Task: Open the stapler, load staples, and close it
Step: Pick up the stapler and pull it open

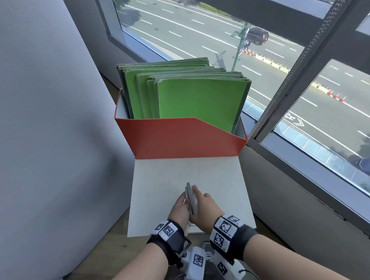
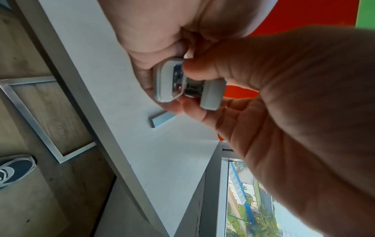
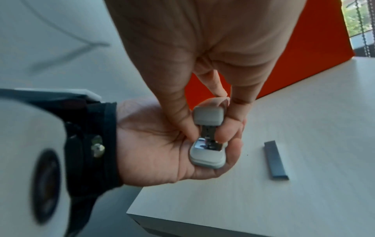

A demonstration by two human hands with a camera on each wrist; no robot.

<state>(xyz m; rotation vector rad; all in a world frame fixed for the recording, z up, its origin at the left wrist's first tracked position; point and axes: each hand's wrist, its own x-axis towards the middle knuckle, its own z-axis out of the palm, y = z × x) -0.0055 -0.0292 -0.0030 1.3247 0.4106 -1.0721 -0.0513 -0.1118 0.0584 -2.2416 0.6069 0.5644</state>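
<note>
Window (image 1: 216, 36): spans the far and right sides of the scene; its sill runs along the right edge of the table.

File box (image 1: 179, 138): red, stands at the table's far edge, packed with green folders (image 1: 199, 100). It closes off the far side.

Table (image 1: 160, 171): pale top, bare across the middle. The near edge sits just under both wrists; anything dropped there could go to the floor.

Left hand (image 1: 180, 207): palm up, fingers curled round the stapler's base, cradling it.

Right hand (image 1: 203, 205): thumb and fingers pinch the sides of the stapler's upper arm.

Stapler (image 3: 207, 137): small, grey, held just above the near-middle of the table between both hands. The upper arm stands parted from the base, with the metal channel showing between them. Whether the channel holds staples cannot be told.

Staple strip (image 3: 276, 160): dark, lies flat on the table just right of the hands, untouched.

Assessment: opening is in hand. Recommend the left hand hold the base firm while the right swings the upper arm fully back, fingertips kept on its sides and clear of the channel. Work further from the near edge, over the open middle. The strip is within easy reach; lift it by its long sides so it does not break.
</note>
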